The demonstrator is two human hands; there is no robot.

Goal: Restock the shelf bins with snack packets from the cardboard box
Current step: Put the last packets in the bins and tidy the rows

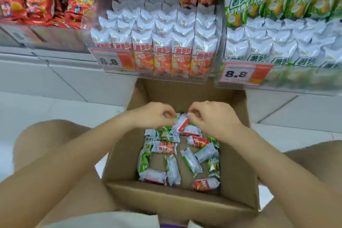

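Observation:
An open cardboard box [238, 168] stands on the floor between my knees, with several red and green snack packets [172, 169] scattered on its bottom. Both hands reach into its far end. My left hand [153, 114] and my right hand [214, 118] have curled fingers that pinch a red-and-white packet [182, 123] between them, lifted slightly above the others. Above the box, a clear shelf bin [210, 75] is packed with upright red packets [162, 48]. To its right, another bin [303, 81] holds green packets [281, 50].
Larger red snack bags [37, 0] fill the shelf at upper left. Price tags reading 8.8 [109, 61] hang on the bin fronts. White floor tiles [55, 102] surround the box. My bare knees [46, 135] flank it on both sides.

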